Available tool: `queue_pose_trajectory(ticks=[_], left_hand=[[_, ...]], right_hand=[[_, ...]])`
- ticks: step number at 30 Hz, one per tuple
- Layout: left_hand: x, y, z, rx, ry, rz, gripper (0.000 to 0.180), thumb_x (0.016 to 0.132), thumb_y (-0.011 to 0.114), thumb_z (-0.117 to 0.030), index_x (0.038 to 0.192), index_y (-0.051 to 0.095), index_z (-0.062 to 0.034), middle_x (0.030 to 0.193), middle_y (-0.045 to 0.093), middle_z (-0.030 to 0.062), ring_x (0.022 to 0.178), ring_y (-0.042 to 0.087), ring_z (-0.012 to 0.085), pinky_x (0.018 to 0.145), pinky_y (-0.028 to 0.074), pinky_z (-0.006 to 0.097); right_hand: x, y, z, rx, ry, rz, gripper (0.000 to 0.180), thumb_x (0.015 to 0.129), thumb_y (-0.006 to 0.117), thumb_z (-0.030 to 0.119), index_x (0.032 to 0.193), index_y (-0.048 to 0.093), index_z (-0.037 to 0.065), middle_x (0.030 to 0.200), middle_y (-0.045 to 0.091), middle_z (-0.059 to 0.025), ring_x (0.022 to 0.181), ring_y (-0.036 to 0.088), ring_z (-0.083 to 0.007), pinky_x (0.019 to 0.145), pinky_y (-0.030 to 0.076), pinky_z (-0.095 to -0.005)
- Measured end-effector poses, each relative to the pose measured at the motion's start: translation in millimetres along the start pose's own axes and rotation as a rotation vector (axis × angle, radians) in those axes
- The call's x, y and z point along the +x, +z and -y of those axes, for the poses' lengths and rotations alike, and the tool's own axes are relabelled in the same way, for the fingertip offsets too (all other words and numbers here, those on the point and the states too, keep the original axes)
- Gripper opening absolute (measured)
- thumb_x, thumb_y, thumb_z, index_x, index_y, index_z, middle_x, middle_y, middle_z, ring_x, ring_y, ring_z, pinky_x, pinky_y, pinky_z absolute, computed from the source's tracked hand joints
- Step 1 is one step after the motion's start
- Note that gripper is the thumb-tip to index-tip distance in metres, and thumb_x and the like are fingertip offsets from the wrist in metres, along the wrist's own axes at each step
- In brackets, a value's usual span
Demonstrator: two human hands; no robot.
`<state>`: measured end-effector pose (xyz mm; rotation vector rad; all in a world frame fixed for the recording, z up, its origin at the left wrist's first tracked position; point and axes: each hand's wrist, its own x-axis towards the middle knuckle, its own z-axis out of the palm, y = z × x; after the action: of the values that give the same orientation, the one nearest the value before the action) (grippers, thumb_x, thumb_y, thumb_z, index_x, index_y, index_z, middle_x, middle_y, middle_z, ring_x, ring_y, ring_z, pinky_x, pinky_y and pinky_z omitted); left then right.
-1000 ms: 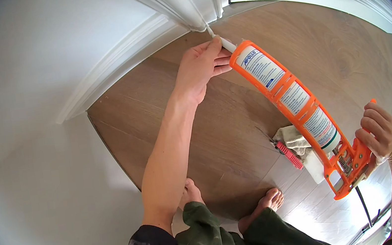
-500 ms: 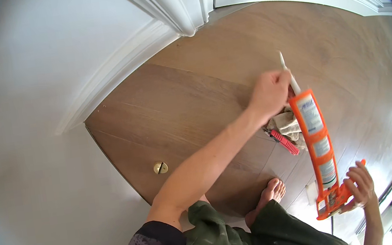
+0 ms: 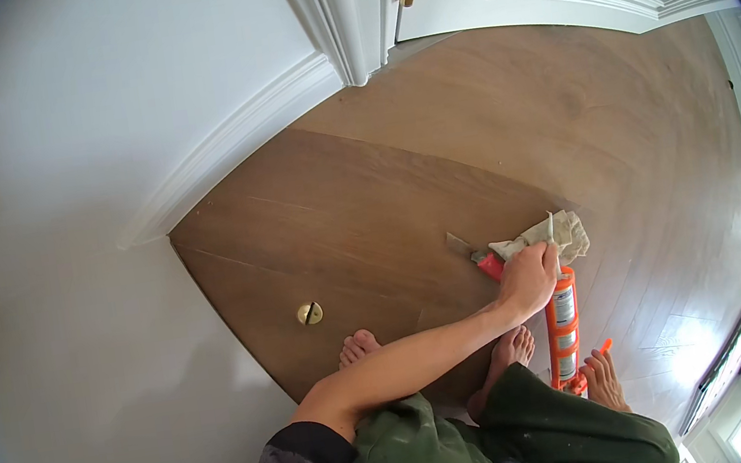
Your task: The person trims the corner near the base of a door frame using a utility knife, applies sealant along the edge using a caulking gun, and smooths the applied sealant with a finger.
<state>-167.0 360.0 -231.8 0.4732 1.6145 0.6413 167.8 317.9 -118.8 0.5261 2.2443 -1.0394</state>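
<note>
Caulking gun [image 3: 562, 328] lowered from the door frame to near-upright over the floor, left hand [image 3: 529, 277] clenched around its top, right hand [image 3: 604, 379] grasping the handle, crumpled rag [image 3: 549, 235] at twelve o'clock of the left hand

Left hand [image 3: 529, 277] hides caulk gun [image 3: 562, 329] tip; right grip unclear.

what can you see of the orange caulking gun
The caulking gun is an orange open frame holding a white labelled cartridge. It stands almost upright above the wood floor, nozzle end up. The left hand wraps the top end; the right hand holds the orange handle at the bottom. A crumpled rag lies just beyond it.
</note>
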Motion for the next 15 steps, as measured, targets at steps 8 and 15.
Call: queue_pose_trajectory(ticks=[8, 15], left_hand=[[2, 13, -4, 0.064, 0.078, 0.017, 0.038, 0.103, 0.047, -0.026, 0.085, 0.061, 0.0047, 0.077, 0.064, 0.0281, 0.079, 0.063, 0.0475, 0.069, 0.048, 0.052], [-27, -1, 7, -0.031, 0.254, 0.105, 0.036, 0.099, 0.052, -0.010, 0.132, 0.052, 0.0054, 0.103, 0.066, 0.0314, 0.101, 0.065, 0.0442, 0.082, 0.053, 0.048]], right_hand=[[35, -27, -17, 0.087, 0.193, -0.119, 0.057, 0.067, 0.086, 0.030, 0.114, 0.061, 0.007, 0.131, 0.053, -0.0191, 0.125, 0.051, -0.0426, 0.110, 0.040, -0.0533], [173, -217, 20, 0.249, 0.015, -0.771, 0.030, 0.082, 0.071, -0.002, 0.111, 0.066, 0.001, 0.109, 0.065, -0.0175, 0.094, 0.066, -0.0331, 0.081, 0.053, -0.0378]])
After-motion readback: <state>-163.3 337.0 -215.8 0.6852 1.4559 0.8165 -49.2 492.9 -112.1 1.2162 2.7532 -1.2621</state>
